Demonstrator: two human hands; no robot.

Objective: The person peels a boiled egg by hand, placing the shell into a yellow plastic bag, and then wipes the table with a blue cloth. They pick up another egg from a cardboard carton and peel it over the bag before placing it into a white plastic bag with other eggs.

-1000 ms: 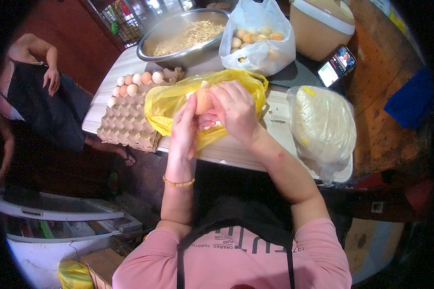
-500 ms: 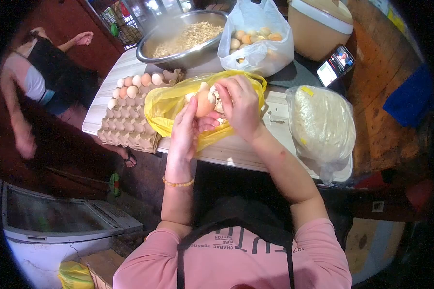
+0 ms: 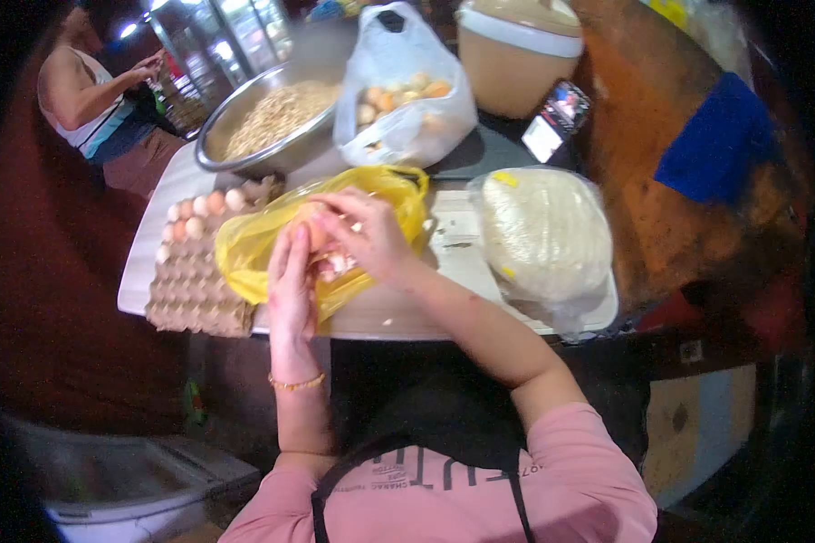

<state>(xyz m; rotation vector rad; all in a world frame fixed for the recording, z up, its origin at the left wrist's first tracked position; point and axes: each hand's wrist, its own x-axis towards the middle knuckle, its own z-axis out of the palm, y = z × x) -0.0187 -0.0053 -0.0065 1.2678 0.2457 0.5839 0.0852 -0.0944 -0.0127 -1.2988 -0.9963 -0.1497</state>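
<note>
An egg tray (image 3: 195, 271) sits at the table's left, just beside the yellow bag (image 3: 254, 244). Your left hand (image 3: 292, 282) cradles an egg (image 3: 315, 228) over that bag while your right hand (image 3: 371, 237) pinches its shell. A wrapped white bundle (image 3: 541, 237) lies to the right.

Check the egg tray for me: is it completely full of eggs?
No, the egg tray holds eggs only along its far edge; the nearer cups are empty.

One head-worn camera looks steeply down and forward over the person's chest, close above the bench (image 3: 398, 317), whose far edge lies toward the frame's top.
</note>
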